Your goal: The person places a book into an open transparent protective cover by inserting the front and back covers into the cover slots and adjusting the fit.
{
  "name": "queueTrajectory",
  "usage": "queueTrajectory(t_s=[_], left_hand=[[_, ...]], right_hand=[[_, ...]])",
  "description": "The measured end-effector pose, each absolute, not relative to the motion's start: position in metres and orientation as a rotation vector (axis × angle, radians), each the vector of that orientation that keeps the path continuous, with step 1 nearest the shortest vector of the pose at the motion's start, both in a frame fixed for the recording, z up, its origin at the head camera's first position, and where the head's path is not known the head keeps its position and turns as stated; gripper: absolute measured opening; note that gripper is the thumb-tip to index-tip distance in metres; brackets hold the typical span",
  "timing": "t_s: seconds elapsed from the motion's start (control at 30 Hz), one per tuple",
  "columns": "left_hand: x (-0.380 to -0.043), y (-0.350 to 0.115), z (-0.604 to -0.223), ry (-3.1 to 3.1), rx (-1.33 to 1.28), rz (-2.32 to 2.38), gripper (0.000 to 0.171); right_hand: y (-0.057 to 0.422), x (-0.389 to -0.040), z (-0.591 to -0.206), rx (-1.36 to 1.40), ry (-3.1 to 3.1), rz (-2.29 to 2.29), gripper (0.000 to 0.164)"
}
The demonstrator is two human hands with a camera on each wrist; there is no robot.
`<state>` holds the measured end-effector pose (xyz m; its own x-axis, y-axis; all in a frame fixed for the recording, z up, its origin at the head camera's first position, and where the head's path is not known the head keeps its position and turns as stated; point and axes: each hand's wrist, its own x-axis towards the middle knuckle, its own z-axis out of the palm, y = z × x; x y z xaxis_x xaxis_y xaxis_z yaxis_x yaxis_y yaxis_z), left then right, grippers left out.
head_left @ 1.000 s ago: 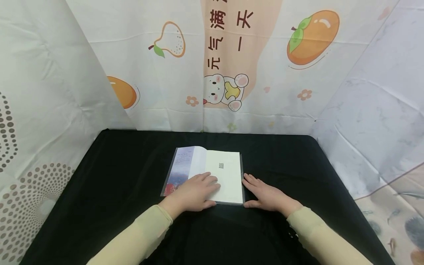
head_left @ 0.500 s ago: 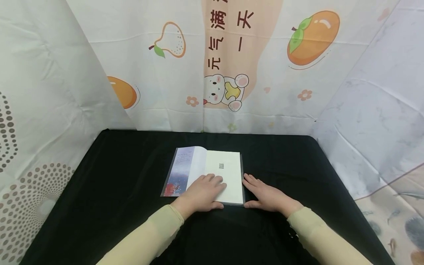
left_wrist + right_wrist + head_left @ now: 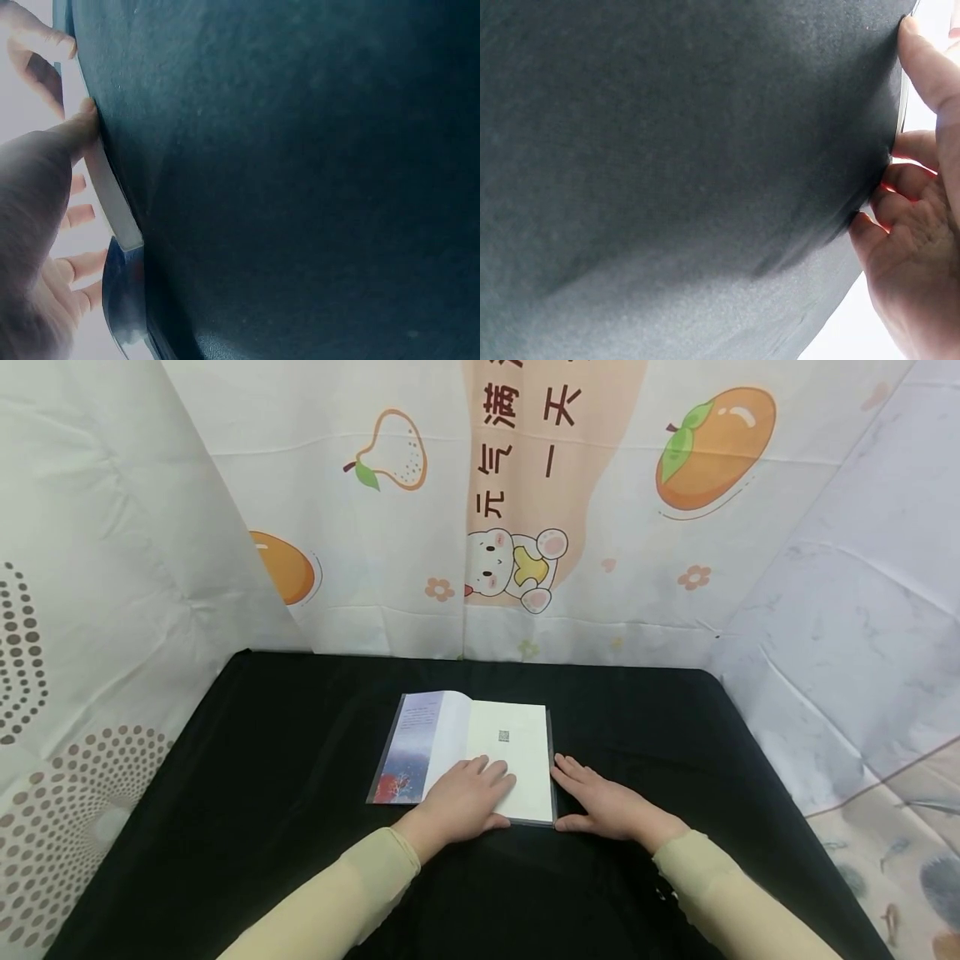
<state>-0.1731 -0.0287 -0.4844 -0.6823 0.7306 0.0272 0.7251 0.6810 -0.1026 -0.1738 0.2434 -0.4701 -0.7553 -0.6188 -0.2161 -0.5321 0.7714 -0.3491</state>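
An open book [image 3: 527, 777] lies on the black cloth, its printed purple flap [image 3: 405, 752] at the left and a cream page with a small square code at the right. My left hand [image 3: 463, 802] rests on the lower part of that page, fingers extended, thumb by the bottom edge. In the left wrist view, the thumb touches the edge of the page block [image 3: 116, 199]. Flat on the cloth, my right hand [image 3: 607, 803] has its fingertips at the book's right edge. The right wrist view shows its fingers [image 3: 866, 232] touching the dark cloth.
The black cloth [image 3: 285, 777] covers the table around the book. Behind the table hangs a white curtain [image 3: 360, 568] with fruit and bear prints. More patterned curtains [image 3: 90, 610] stand along both sides.
My left hand has slid to the right across the page. My right hand stays beside the book's right edge. The head view has shifted slightly.
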Motion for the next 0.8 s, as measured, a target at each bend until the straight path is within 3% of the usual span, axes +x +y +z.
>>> queueTrajectory(t_s=[0.8], left_hand=[[-0.1706, -0.0252, -0.4778, -2.771, -1.347, 0.278, 0.054]], right_hand=[[0.2435, -0.1732, -0.4694, -0.902, 2.648, -0.401, 0.082]])
